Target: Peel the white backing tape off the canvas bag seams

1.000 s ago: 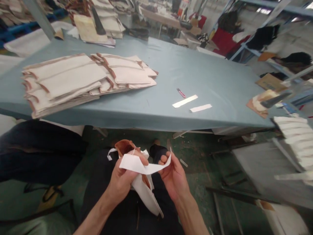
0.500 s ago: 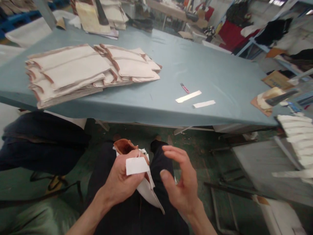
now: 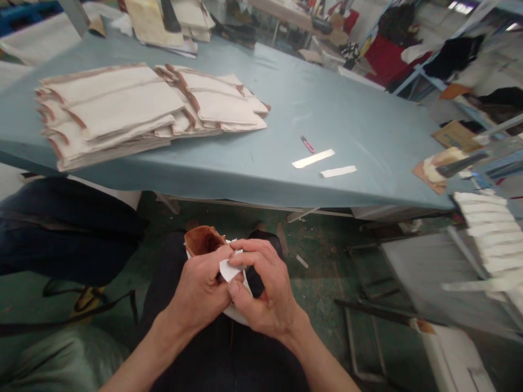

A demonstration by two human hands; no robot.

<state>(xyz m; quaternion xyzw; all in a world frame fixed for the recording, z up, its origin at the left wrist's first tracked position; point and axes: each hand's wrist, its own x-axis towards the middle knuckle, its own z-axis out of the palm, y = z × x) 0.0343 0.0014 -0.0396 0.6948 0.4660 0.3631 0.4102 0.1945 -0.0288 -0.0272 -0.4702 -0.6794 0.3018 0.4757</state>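
Above my lap, my left hand (image 3: 201,288) is closed around a white piece with a brown inner side (image 3: 201,239); its brown upper edge gapes open beyond my knuckles. A small white tag (image 3: 229,270) lies over my left fingers. My right hand (image 3: 265,286) meets the left one, its fingertips and thumb closed on the tag, which is bent. Both hands hide most of the held piece, and a bit of its white side (image 3: 239,314) shows below them.
The blue-covered table (image 3: 281,98) stands ahead, with a stack of white brown-edged pieces (image 3: 122,106) at left. A small pink-handled tool (image 3: 307,144) lies near two white strips (image 3: 314,158). Dark cloth (image 3: 65,228) hangs at left; a grey surface (image 3: 429,277) stands at right.
My right hand has moved left from apart and open, and its fingers have closed on the white tag. The tag, flat before, is now bent and partly covered.
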